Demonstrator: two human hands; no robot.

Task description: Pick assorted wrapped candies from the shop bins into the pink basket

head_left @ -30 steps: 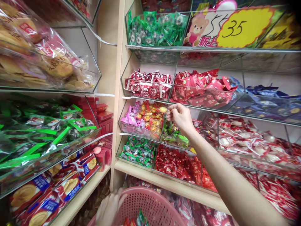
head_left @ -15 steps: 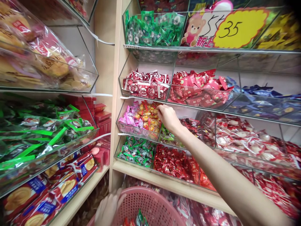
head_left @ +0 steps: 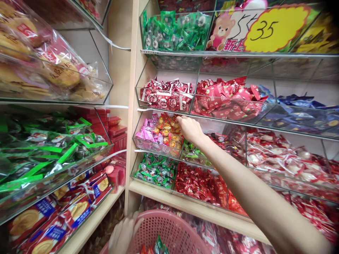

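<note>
- Since the right hand (head_left: 190, 129) is reaching into the gold sweets (head_left: 166, 132), its fingertips (head_left: 178, 119) pressed together at the heap's right side, a sweet may be pinched there; the fingers hide it, so I cannot tell; too loose a pinch could let it drop back or fall outside.
- Gold sweets lie mixed against pink sweets (head_left: 149, 128) in one clear bin (head_left: 137, 137); a careless pull could drag wrappers along, and some could slide over the bin's low front edge.
- Red packets (head_left: 165, 97) sit in the bin directly above; raising the hand sharply could bump that bin's underside and jolt the shelf.
- Green sweets (head_left: 194, 150) fill the next bin, just below the wrist; a forearm dropping too soon could brush them, and they could end up mixed with the gold ones.
- Left hand (head_left: 123, 233) is curled over the rim of a pink basket (head_left: 161, 225); if that grip slackens or the basket tips, the wrapped sweets (head_left: 158, 245) inside could shift or spill; the basket's side also passes close to the wooden shelf edge (head_left: 185, 206), where it could catch.
</note>
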